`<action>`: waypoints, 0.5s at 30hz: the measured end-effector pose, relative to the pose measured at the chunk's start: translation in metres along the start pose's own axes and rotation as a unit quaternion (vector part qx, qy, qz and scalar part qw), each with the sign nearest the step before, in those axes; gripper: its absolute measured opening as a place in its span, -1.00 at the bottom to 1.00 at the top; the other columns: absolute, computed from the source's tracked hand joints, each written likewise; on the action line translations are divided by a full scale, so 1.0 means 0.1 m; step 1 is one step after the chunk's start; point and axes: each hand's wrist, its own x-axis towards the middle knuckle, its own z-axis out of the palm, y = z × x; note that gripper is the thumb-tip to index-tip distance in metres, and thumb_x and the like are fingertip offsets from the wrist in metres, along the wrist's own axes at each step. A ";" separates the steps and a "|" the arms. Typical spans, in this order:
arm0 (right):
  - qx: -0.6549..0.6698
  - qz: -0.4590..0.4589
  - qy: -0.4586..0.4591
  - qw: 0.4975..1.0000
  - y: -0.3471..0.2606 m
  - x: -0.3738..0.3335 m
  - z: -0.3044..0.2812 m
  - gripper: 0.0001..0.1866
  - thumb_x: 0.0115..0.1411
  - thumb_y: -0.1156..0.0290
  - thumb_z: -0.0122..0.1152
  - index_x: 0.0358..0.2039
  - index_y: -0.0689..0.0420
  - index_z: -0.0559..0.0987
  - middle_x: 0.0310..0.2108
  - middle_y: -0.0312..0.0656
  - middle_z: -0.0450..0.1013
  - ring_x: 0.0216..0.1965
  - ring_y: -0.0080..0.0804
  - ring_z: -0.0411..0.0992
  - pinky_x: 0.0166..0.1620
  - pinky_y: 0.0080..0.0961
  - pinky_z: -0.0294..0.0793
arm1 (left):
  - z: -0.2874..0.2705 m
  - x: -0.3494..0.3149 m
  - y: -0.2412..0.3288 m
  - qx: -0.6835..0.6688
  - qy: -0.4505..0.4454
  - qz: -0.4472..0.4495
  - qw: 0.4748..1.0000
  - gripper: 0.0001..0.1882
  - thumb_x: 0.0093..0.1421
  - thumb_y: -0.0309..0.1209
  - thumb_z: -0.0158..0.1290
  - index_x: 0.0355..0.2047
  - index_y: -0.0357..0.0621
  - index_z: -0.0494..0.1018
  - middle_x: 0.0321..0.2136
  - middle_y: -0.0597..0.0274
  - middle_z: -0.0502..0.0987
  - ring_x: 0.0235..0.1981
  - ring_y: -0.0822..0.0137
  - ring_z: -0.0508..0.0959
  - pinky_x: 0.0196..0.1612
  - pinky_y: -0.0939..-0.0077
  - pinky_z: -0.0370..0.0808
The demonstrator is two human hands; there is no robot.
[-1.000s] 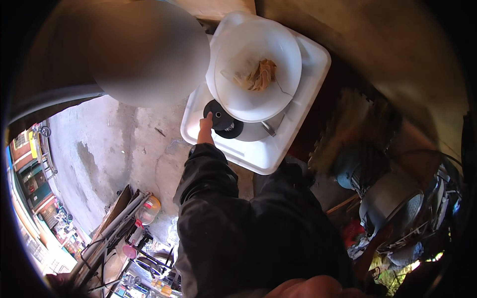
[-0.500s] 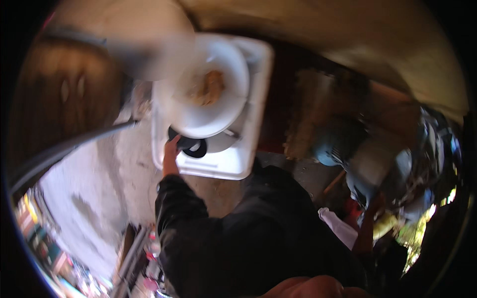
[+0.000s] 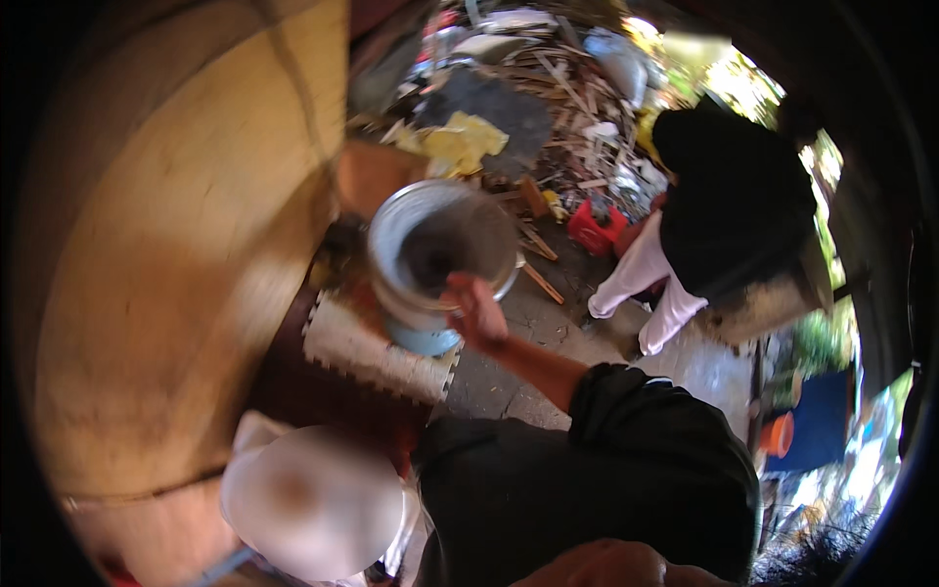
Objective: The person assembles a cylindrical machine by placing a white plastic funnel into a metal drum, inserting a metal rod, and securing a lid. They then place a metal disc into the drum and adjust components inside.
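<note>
My right hand (image 3: 476, 311) reaches forward to the near rim of a large round metal pot (image 3: 389, 227). Its fingers look loosely bent and apart, with nothing visible in them. They overlap the rim, and I cannot tell whether they touch it. The pot's inside is dark, and a light-blue round base (image 3: 423, 339) shows under it. At the lower left is a white bowl (image 3: 367, 519), badly blurred, with a brownish patch in its middle. My left hand is out of sight.
A pale mat with toothed edges (image 3: 367, 357) lies by the pot. Wood scraps (image 3: 577, 93) and yellow sheets (image 3: 460, 145) are heaped beyond. Another person in dark clothing (image 3: 738, 196) bends at the right, beside a red container (image 3: 597, 227). A wooden panel (image 3: 176, 245) stands left.
The view has swung rightward, from the white tray and bowl to the metal pot. My left hand, earlier at a black object in the tray, has left view; my right hand has come in.
</note>
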 end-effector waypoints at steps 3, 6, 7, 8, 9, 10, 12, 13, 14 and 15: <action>-0.406 -0.198 -0.105 0.886 -0.39 -0.71 -0.68 -0.69 -0.01 0.40 0.22 -0.19 0.06 0.48 -0.04 -0.06 0.30 -0.03 -0.16 0.33 -0.02 -0.22 0.37 | 0.53 -0.24 0.34 0.085 -0.081 0.038 0.992 -0.58 0.22 -0.29 -0.20 -0.01 -0.30 0.38 -0.09 0.05 0.47 -0.09 0.19 0.50 0.00 0.36 0.45; -0.364 0.036 -0.090 0.926 -0.05 -1.76 -1.78 -0.71 -0.04 0.40 0.21 -0.23 0.05 0.51 0.00 -0.03 0.28 -0.02 -0.11 0.32 0.01 -0.25 0.36 | 1.02 -0.54 0.55 0.160 -0.159 0.074 0.971 -0.57 0.21 -0.28 -0.21 -0.01 -0.29 0.38 -0.09 0.05 0.46 -0.09 0.18 0.50 0.00 0.35 0.46; -0.340 0.135 -0.056 0.929 0.05 -2.15 -2.21 -0.71 -0.05 0.39 0.22 -0.24 0.05 0.52 0.00 -0.03 0.29 -0.01 -0.10 0.32 0.02 -0.27 0.36 | 1.15 -0.67 0.57 0.180 -0.179 0.085 0.964 -0.57 0.21 -0.28 -0.22 -0.01 -0.29 0.38 -0.09 0.05 0.46 -0.09 0.18 0.50 0.00 0.35 0.46; -0.311 0.229 -0.017 0.922 0.14 -2.53 -2.62 -0.71 -0.07 0.38 0.22 -0.26 0.04 0.53 -0.01 -0.03 0.29 -0.01 -0.09 0.32 0.02 -0.30 0.36 | 1.27 -0.81 0.61 0.194 -0.193 0.096 0.957 -0.57 0.21 -0.28 -0.22 -0.01 -0.29 0.38 -0.09 0.05 0.46 -0.09 0.17 0.50 -0.01 0.35 0.46; -0.345 0.272 0.021 0.898 0.24 -2.89 -3.04 -0.71 -0.06 0.34 0.21 -0.25 0.04 0.54 -0.01 -0.04 0.31 -0.01 -0.10 0.33 0.03 -0.31 0.37 | 1.36 -0.93 0.63 0.213 -0.207 0.108 0.949 -0.57 0.21 -0.28 -0.23 -0.01 -0.28 0.38 -0.09 0.05 0.46 -0.09 0.17 0.50 -0.01 0.34 0.46; -0.374 0.318 0.058 0.869 0.35 -3.26 -3.48 -0.70 -0.05 0.31 0.20 -0.24 0.03 0.55 -0.02 -0.05 0.33 -0.01 -0.12 0.34 0.03 -0.33 0.38 | 1.45 -1.09 0.63 0.231 -0.220 0.118 0.940 -0.56 0.21 -0.27 -0.23 -0.01 -0.28 0.38 -0.09 0.05 0.46 -0.09 0.17 0.50 -0.01 0.34 0.47; -0.399 0.367 0.167 0.823 0.12 -3.97 -4.19 -0.67 -0.04 0.24 0.19 -0.22 0.03 0.56 -0.04 -0.07 0.35 -0.04 -0.15 0.37 0.02 -0.33 0.40 | 1.76 -1.38 0.66 0.267 -0.265 0.144 0.915 -0.56 0.21 -0.27 -0.24 -0.01 -0.28 0.38 -0.09 0.05 0.46 -0.09 0.16 0.50 -0.02 0.33 0.47; -0.386 0.373 0.234 0.810 -0.11 -4.23 -4.45 -0.67 -0.04 0.23 0.21 -0.23 0.04 0.56 -0.08 -0.06 0.37 -0.05 -0.14 0.38 0.01 -0.34 0.41 | 1.85 -1.52 0.67 0.279 -0.277 0.158 0.906 -0.56 0.21 -0.27 -0.25 -0.01 -0.28 0.38 -0.09 0.05 0.46 -0.09 0.15 0.50 -0.02 0.33 0.47; -0.402 0.363 0.286 0.791 -0.21 -4.59 -4.80 -0.66 -0.05 0.23 0.22 -0.24 0.05 0.55 -0.09 -0.05 0.37 -0.07 -0.14 0.38 0.00 -0.33 0.41 | 2.00 -1.66 0.67 0.290 -0.302 0.166 0.893 -0.56 0.21 -0.26 -0.25 -0.01 -0.27 0.38 -0.09 0.05 0.46 -0.09 0.15 0.50 -0.02 0.32 0.47; -0.413 0.335 0.308 0.789 -0.32 -4.52 -4.98 -0.66 -0.06 0.23 0.24 -0.25 0.05 0.55 -0.11 -0.04 0.37 -0.08 -0.14 0.39 -0.02 -0.32 0.41 | 1.94 -1.89 0.74 0.282 -0.294 0.179 0.895 -0.55 0.21 -0.26 -0.26 -0.01 -0.27 0.38 -0.09 0.05 0.46 -0.10 0.15 0.50 -0.02 0.32 0.47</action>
